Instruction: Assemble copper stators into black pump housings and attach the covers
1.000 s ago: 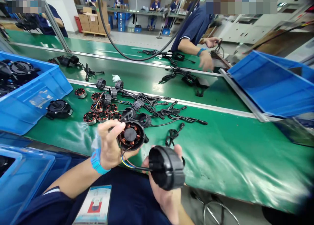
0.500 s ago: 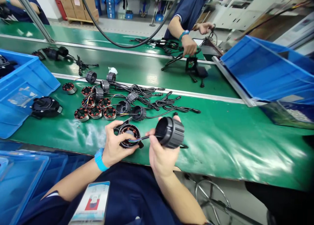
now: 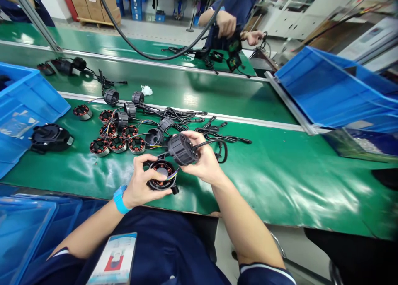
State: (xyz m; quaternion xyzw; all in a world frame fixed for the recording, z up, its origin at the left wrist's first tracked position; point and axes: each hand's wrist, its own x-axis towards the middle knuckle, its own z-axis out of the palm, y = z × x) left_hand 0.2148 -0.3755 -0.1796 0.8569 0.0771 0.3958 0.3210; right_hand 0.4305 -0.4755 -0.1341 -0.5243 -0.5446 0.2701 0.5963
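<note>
My left hand (image 3: 141, 184) is closed round a round black housing with copper windings (image 3: 161, 175), held low over the near edge of the green belt (image 3: 280, 177). Thin coloured wires run from it up to a ribbed black cap (image 3: 181, 149), which my right hand (image 3: 203, 158) grips just above and to the right of the housing. A black cable (image 3: 221, 146) loops from the cap past my right fingers. Both hands sit close together, nearly touching.
Several wound stators (image 3: 117, 143) and ribbed caps with black cables (image 3: 186, 119) lie on the belt beyond my hands. A black pump body (image 3: 49, 136) rests at left beside a blue bin (image 3: 27, 111). Another blue bin (image 3: 336, 94) stands right. A person's hands (image 3: 226, 24) work across the far belt.
My right hand has swung the black cap left and up, over the wound housing, and the cap's closed ribbed side now faces me. My left hand stays put with the housing.
</note>
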